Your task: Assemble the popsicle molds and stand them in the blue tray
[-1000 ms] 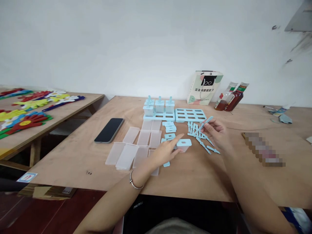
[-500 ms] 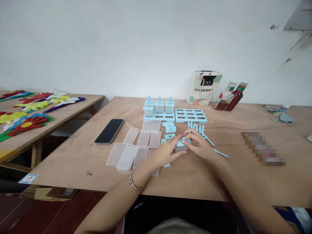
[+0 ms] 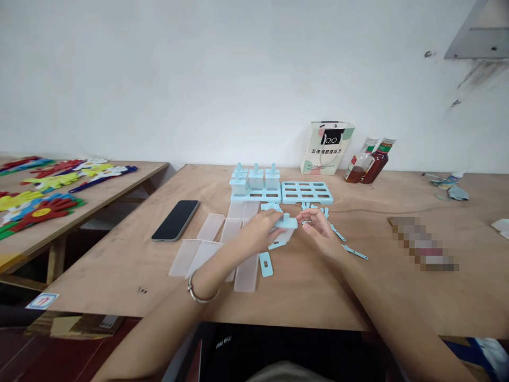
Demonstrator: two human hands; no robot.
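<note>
My left hand [image 3: 264, 229] grips a popsicle mold [image 3: 285, 227], a translucent cup with a light-blue lid and a stick nub on top. Just right of it, my right hand [image 3: 318, 228] is apart from the mold, its fingers loosely spread. Several finished molds [image 3: 256, 179] stand in a light-blue rack [image 3: 259, 196] behind the hands. Beside it lies a second rack [image 3: 307, 192] with bare slots. Translucent mold cups [image 3: 246, 273] lie left of my hands. A blue lid [image 3: 266, 264] rests nearest me, and blue sticks [image 3: 355, 252] lie to the right.
A black phone [image 3: 175, 220] lies at left. Against the wall stand a paper bag [image 3: 326, 148] and two bottles [image 3: 374, 162]. A blurred-out flat item [image 3: 422, 244] lies at right. Colorful hand-shaped toys [image 3: 43, 212] cover the side table.
My right hand has let go of the mold and moved slightly right. My left hand has lifted the mold and shifted it left. The view has turned slightly.
</note>
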